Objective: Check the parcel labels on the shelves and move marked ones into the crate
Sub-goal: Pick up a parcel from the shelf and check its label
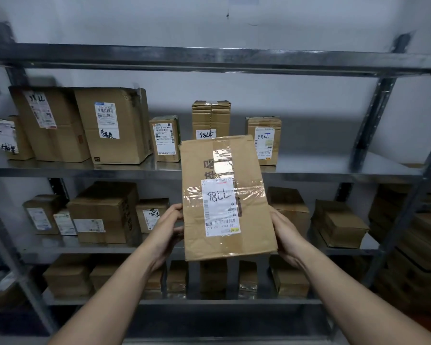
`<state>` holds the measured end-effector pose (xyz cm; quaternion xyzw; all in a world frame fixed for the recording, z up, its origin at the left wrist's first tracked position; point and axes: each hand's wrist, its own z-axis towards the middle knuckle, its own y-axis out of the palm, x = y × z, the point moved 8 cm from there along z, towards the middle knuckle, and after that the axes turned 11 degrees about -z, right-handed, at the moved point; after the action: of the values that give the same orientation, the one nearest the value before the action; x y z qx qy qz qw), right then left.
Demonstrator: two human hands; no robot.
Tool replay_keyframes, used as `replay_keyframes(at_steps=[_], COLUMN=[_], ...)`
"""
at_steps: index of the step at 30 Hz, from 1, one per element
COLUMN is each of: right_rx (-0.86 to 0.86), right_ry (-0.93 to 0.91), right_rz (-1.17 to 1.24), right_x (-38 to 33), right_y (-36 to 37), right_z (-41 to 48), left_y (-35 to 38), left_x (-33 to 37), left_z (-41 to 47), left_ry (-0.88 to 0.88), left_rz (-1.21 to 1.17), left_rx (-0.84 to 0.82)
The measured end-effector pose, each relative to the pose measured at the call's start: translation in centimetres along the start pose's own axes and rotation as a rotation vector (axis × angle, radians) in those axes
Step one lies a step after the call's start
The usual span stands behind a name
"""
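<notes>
Held up at frame centre, in front of the grey metal shelving unit (pixel 309 170): a flat brown cardboard parcel (pixel 224 170), tilted slightly, criss-crossed with clear tape, its white shipping label (pixel 220 207) facing the camera upside down with dark handwritten marks and a barcode. Clamped between two bare hands at its lower edges: left hand (pixel 168 226) at 9 o'clock of the parcel, fingers curled round the side edge, thumb on the front; right hand (pixel 288 236) at 4 o'clock, palm flat against the right edge, fingers behind and out of sight. Neither hand fully closed, both pressing the box from opposite sides. Behind, at 12 o'clock on the upper shelf, a tall taped brown carton (pixel 210 118) with a small handwritten label and, at 1 o'clock, a squat brown box (pixel 264 140) with a similar marked label. At 10 o'clock, a small box with a printed label (pixel 165 139) and two large brown cartons (pixel 110 125). Lower shelves at 8 and 4 o'clock packed with more brown parcels (pixel 105 212), details dim.
</notes>
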<state>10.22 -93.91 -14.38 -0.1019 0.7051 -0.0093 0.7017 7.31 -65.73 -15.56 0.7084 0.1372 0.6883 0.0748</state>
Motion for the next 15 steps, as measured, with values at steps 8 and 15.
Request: replay_keyframes(at_steps=[8,15], right_rx=[-0.007,-0.015], right_ry=[0.013,0.125], right_rz=[-0.128,-0.118], right_x=[3.1,5.5], right_y=[-0.7,-0.4], right_z=[2.2,3.2], left_y=[-0.6,-0.8], left_x=[-0.5,-3.5], left_z=[0.1,0.8], left_ry=[-0.01,-0.12], left_rz=[0.071,0.014], left_rx=[0.036,0.08])
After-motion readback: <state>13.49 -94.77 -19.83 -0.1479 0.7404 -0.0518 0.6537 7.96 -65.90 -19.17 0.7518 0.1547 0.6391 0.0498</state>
